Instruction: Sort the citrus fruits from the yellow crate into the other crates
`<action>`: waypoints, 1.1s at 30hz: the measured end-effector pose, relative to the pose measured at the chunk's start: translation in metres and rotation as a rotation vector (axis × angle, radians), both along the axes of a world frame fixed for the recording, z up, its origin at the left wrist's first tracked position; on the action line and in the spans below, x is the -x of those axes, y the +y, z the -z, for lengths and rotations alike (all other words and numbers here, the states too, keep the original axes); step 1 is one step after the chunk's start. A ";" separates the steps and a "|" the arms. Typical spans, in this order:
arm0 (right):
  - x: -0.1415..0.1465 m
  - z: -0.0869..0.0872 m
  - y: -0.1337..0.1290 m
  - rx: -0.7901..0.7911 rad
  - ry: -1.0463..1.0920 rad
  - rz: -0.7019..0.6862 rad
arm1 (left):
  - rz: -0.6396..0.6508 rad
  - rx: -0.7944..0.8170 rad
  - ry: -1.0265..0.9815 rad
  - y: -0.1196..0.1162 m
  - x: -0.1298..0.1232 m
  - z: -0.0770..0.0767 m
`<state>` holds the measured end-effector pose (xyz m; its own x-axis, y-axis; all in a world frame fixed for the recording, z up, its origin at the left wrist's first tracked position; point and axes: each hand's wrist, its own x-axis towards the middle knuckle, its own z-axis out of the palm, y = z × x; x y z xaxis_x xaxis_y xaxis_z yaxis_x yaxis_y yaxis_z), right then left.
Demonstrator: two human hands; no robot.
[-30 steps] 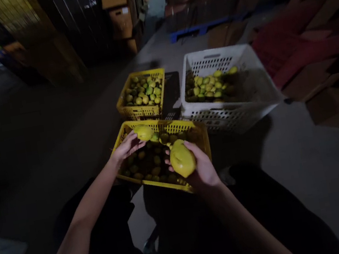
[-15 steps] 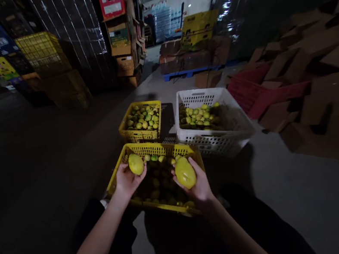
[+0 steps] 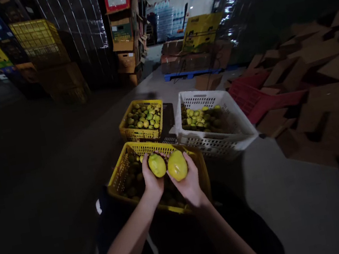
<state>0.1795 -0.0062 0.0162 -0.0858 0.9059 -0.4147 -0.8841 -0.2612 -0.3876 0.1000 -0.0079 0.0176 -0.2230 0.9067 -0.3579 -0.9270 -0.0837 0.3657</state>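
Observation:
Over the near yellow crate [image 3: 118, 169], my left hand [image 3: 152, 182] is closed around a yellow lemon [image 3: 157, 165] with a greenish tinge. Close beside it, my right hand [image 3: 190, 183] grips a larger yellow lemon [image 3: 177, 166]. Only a narrow gap shows between the two fruits, and some fingers are hidden behind them. Inside the near crate lie many more lemons [image 3: 134, 179], mostly in shadow and partly covered by my hands and forearms.
Behind stand a second yellow crate [image 3: 143, 134] of yellow-green lemons and, to its right, a white crate [image 3: 237, 121] partly filled with them. A red crate [image 3: 259, 100] lies among cardboard boxes [image 3: 337, 101] at right. Farther back are a blue pallet [image 3: 186, 74] and stacked boxes [image 3: 122, 34].
My left hand has moved right with its lemon, close to the right hand. My right hand has shifted slightly left and up, still holding its lemon. The view has shifted a little.

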 end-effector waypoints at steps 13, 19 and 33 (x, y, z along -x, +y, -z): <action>-0.005 0.014 0.010 0.052 0.050 0.018 | 0.173 0.081 -0.155 0.004 0.020 -0.004; -0.003 0.020 0.011 0.032 0.051 -0.047 | 0.181 0.102 -0.151 0.006 0.021 -0.001; -0.003 0.018 0.008 0.002 0.054 0.001 | 0.256 0.059 -0.172 0.004 0.024 0.006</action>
